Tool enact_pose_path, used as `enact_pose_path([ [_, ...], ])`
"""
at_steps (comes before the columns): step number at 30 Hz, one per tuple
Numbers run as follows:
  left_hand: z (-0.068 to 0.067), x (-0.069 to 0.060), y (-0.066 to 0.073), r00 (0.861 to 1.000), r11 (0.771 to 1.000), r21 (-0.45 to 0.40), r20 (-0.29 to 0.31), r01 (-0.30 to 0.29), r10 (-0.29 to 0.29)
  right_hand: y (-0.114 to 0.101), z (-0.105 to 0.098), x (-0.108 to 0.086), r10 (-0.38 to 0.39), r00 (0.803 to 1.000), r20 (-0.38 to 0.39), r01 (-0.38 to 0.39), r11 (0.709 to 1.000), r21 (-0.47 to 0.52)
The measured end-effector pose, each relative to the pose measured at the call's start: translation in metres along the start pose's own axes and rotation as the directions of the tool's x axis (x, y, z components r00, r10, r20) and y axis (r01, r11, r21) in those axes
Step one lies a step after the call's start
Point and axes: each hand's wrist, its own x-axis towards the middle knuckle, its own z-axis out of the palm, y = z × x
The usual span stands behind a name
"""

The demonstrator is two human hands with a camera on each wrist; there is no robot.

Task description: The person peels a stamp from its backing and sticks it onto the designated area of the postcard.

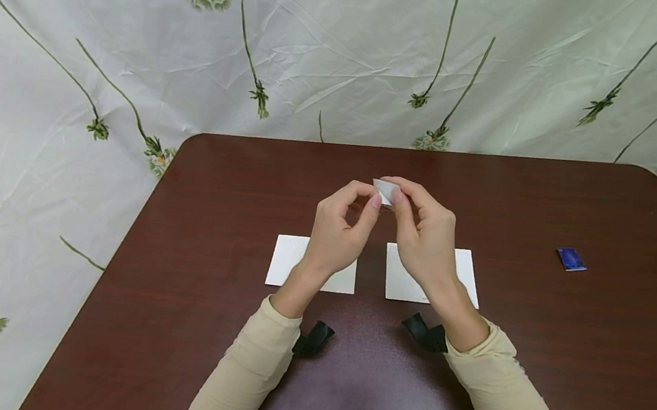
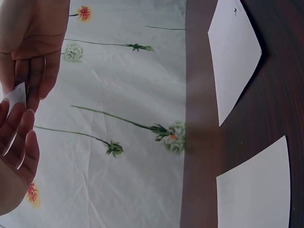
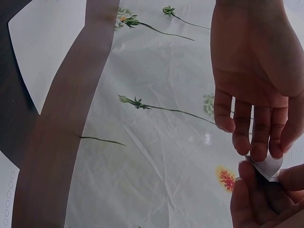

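Note:
Both hands meet above the far middle of the table, with a small white packet (image 1: 385, 190) between their fingertips. The left hand (image 1: 337, 230) pinches its left side between thumb and forefinger. On the other side, the right hand (image 1: 428, 242) pinches it the same way. One edge of the packet (image 2: 16, 96) looks serrated in the left wrist view. Fingers cover much of the packet (image 3: 269, 167) in the right wrist view, so what it holds cannot be seen.
Under the forearms lie two white cards, a left card (image 1: 285, 258) and a right card (image 1: 466, 272). A small blue packet (image 1: 571, 259) lies farther right on the brown table (image 1: 527, 397). Behind the table hangs a flower-print cloth (image 1: 347, 62). Black straps (image 1: 313, 339) hang at the wrists.

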Motion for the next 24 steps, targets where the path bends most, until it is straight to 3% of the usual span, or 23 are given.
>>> enact_pose_path([
  [24,-0.0013,0.0004,-0.0003,0.999,1.000,-0.018,0.034,0.022,-0.021,0.0020,-0.0012,0.0024,0.041,0.999,0.001,-0.041,0.999,0.014],
])
